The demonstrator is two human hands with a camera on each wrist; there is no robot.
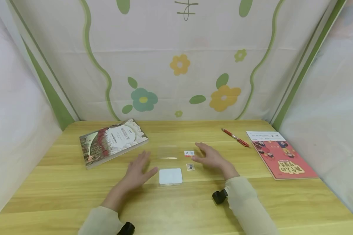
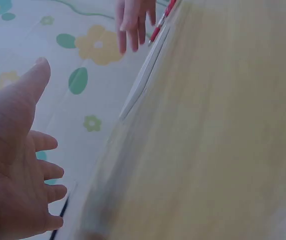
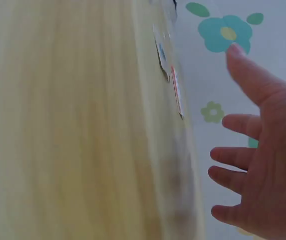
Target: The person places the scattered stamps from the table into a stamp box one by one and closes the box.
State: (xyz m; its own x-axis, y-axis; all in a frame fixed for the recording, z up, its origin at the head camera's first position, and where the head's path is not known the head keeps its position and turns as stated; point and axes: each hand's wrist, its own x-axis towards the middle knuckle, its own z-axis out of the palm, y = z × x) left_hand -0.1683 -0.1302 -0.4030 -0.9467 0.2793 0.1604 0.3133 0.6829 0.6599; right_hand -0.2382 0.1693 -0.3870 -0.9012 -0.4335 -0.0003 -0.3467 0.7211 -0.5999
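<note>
A white rectangular card or pad (image 1: 170, 176) lies in what looks like a clear plastic case in the middle of the table. Just beyond it is a clear, flat plastic piece (image 1: 167, 152). To the right are a small white-and-red card (image 1: 189, 153) and a small square sticker-like piece (image 1: 190, 167) with a dark round picture. My left hand (image 1: 137, 173) is left of the white card, fingers spread and holding nothing. My right hand (image 1: 210, 157), its fingers loosely extended, is beside the two small pieces; in the right wrist view its palm (image 3: 278, 160) is bare.
A thick illustrated book (image 1: 113, 140) lies at the back left. On the right are a red pen (image 1: 235, 137) and a red-and-white booklet (image 1: 282, 158). A floral curtain (image 1: 164, 65) hangs behind the wooden table (image 1: 194, 209), with pale cloth at both sides.
</note>
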